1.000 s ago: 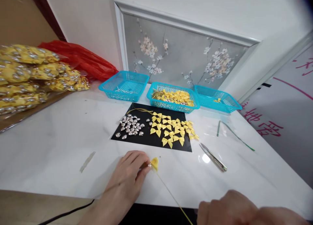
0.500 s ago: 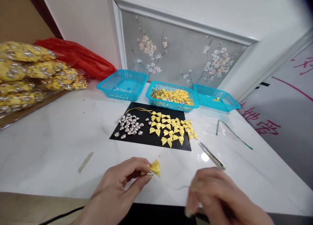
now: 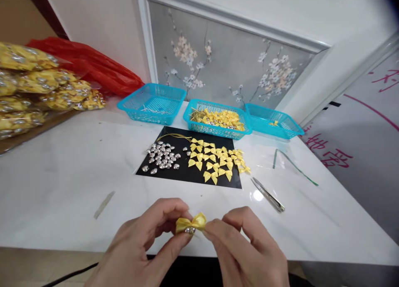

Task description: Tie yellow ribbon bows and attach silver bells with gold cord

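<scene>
Between thumb and fingers my left hand pinches a yellow ribbon bow with a silver heart bead at its middle. My right hand closes its thumb and forefinger on the right end of the same bow. Both hands are above the front edge of the white table. Beyond them lies a black mat, with loose silver heart beads on its left. Rows of yellow bows cover its right side, some lying past its edge. Gold cord rests along the mat's far edge.
Three blue baskets stand at the back: one with white strips, one full of yellow bows, one nearly bare. Metal tweezers and a green ribbon lie right. Bagged bows and red plastic are left.
My right hand has come in from the lower right and now grips the bow's right end. The bow has turned to face me more, still in my left hand.
</scene>
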`<act>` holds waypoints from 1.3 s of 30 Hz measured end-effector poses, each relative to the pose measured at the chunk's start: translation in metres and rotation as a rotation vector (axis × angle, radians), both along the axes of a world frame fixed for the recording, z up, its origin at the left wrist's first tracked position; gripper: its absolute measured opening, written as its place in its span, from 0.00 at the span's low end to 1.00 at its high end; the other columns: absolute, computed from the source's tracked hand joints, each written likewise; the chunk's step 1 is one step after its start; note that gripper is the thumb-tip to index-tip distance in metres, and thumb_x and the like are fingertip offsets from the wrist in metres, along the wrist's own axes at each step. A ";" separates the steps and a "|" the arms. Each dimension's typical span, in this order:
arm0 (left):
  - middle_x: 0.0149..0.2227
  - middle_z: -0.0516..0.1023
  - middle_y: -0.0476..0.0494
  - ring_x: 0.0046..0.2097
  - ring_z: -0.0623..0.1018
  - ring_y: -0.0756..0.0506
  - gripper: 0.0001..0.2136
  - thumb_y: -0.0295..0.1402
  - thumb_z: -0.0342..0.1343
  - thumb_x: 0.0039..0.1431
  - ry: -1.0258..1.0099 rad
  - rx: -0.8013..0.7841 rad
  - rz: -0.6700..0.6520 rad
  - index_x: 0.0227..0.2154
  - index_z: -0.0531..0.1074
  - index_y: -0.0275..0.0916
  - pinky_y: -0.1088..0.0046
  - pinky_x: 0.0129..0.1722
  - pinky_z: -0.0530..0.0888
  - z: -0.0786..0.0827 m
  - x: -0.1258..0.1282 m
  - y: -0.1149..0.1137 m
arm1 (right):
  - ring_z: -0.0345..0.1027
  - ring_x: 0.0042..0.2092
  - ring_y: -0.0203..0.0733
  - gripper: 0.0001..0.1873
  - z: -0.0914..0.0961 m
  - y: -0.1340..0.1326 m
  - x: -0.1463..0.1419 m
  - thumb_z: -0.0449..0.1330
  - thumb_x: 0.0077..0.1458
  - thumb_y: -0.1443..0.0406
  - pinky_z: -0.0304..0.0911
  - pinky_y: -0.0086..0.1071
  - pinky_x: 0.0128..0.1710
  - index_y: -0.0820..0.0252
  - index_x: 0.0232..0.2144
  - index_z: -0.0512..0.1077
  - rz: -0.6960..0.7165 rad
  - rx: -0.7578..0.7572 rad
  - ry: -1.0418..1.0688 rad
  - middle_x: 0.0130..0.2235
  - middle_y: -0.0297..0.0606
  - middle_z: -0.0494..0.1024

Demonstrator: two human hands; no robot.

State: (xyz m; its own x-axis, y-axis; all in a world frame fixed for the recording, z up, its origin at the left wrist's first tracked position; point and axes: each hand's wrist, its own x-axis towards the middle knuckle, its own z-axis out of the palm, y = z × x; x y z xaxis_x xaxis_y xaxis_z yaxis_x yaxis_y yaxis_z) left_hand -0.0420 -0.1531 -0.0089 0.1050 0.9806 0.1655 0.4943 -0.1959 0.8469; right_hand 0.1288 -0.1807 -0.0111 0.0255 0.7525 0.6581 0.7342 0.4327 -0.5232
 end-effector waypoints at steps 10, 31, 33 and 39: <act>0.37 0.82 0.48 0.37 0.83 0.42 0.12 0.34 0.60 0.51 0.018 -0.025 -0.065 0.40 0.73 0.48 0.74 0.33 0.81 -0.002 -0.005 -0.001 | 0.56 0.23 0.33 0.08 0.001 0.001 -0.001 0.58 0.55 0.73 0.53 0.26 0.19 0.58 0.30 0.76 -0.010 0.038 -0.032 0.23 0.33 0.63; 0.34 0.81 0.54 0.36 0.81 0.47 0.06 0.35 0.56 0.56 0.016 -0.079 -0.168 0.37 0.71 0.50 0.80 0.34 0.78 -0.004 -0.002 0.001 | 0.55 0.22 0.32 0.11 -0.004 -0.001 -0.002 0.55 0.55 0.73 0.51 0.24 0.18 0.55 0.31 0.75 0.008 -0.091 -0.036 0.23 0.31 0.59; 0.32 0.81 0.54 0.34 0.81 0.48 0.05 0.33 0.56 0.56 -0.046 -0.105 -0.175 0.35 0.72 0.50 0.81 0.33 0.78 -0.002 0.000 0.002 | 0.55 0.21 0.31 0.11 -0.004 -0.003 -0.003 0.55 0.55 0.72 0.51 0.24 0.18 0.54 0.30 0.76 0.006 -0.124 0.004 0.23 0.31 0.59; 0.31 0.81 0.57 0.32 0.81 0.49 0.06 0.30 0.57 0.54 -0.180 -0.060 -0.180 0.32 0.75 0.51 0.83 0.32 0.78 -0.001 0.000 0.000 | 0.54 0.20 0.30 0.10 -0.007 -0.005 -0.007 0.56 0.54 0.72 0.50 0.25 0.18 0.54 0.29 0.76 -0.004 -0.121 0.101 0.23 0.30 0.59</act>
State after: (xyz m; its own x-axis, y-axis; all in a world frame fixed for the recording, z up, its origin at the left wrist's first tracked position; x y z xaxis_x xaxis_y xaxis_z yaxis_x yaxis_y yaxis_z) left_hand -0.0422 -0.1528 -0.0097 0.2529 0.9574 0.1394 0.2962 -0.2138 0.9309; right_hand 0.1220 -0.1852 -0.0182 0.0902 0.8257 0.5569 0.6766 0.3595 -0.6426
